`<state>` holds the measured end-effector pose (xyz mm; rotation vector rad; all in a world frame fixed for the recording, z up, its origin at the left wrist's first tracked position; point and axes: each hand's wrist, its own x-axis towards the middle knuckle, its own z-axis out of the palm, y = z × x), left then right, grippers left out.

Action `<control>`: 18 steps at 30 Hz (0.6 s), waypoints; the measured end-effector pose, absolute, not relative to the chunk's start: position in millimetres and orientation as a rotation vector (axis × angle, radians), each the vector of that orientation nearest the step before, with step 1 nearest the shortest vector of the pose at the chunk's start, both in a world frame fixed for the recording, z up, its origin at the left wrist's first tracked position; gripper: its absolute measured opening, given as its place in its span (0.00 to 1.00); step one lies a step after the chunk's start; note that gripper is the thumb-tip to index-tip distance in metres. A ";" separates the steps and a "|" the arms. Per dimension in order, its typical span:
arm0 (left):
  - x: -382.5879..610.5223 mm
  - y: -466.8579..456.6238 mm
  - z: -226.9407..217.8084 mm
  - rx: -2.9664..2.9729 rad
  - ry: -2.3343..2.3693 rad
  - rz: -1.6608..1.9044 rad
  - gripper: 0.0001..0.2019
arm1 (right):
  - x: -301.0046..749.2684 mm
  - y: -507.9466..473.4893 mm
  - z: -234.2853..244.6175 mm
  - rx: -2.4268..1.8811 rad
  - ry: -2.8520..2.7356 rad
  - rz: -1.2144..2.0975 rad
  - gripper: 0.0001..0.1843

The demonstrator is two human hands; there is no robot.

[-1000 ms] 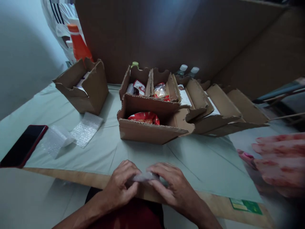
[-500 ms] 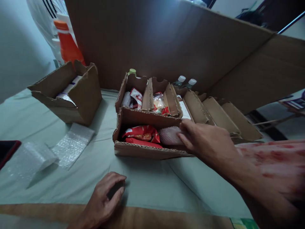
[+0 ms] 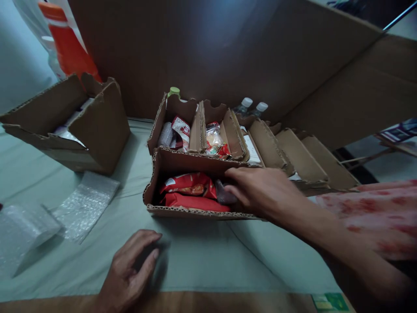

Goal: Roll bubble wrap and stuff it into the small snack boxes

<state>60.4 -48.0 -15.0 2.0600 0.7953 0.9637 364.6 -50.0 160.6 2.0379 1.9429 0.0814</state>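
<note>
My right hand (image 3: pixel 260 191) reaches into the near cardboard box (image 3: pixel 195 211) and presses a small bubble-wrapped item (image 3: pixel 224 195) down beside the red snack packets (image 3: pixel 189 191); its fingers curl over the item. My left hand (image 3: pixel 130 269) lies on the pale green cloth (image 3: pixel 202 256) in front of the box, fingers loosely stretched, holding nothing.
Behind stand two more boxes with packets (image 3: pixel 182 130), empty cardboard dividers (image 3: pixel 293 148), capped bottles (image 3: pixel 252 106) and a tall cardboard wall. A box (image 3: pixel 65 126) and an orange bottle (image 3: pixel 67 43) are at the left; bubble-wrap sheets (image 3: pixel 81 204) lie on the cloth.
Both hands held the wrapped item at the table edge a second ago. My right hand carried it into the near box and pushed it lower; my left hand dropped flat onto the cloth.
</note>
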 end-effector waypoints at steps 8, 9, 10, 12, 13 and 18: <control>57.0 -32.9 -11.1 1.753 1.091 0.981 0.29 | 391.4 -173.6 141.2 2.950 2.062 0.406 0.20; 62.5 -31.4 -13.2 1.705 1.084 0.959 0.33 | 390.8 -174.4 124.6 3.010 2.070 0.222 0.23; 69.6 -29.6 -14.8 1.672 1.071 0.928 0.36 | 389.3 -171.8 107.4 3.056 2.076 0.037 0.27; 86.7 -25.6 -16.2 1.639 1.051 0.850 0.40 | 383.9 -161.8 74.9 3.132 2.051 -0.266 0.30; 94.9 -24.2 -16.0 1.631 1.040 0.815 0.41 | 380.0 -157.4 61.2 3.164 2.018 -0.375 0.29; 93.3 -46.9 -22.1 1.658 0.973 0.831 0.42 | 349.7 -176.0 24.6 3.318 1.853 -0.409 0.24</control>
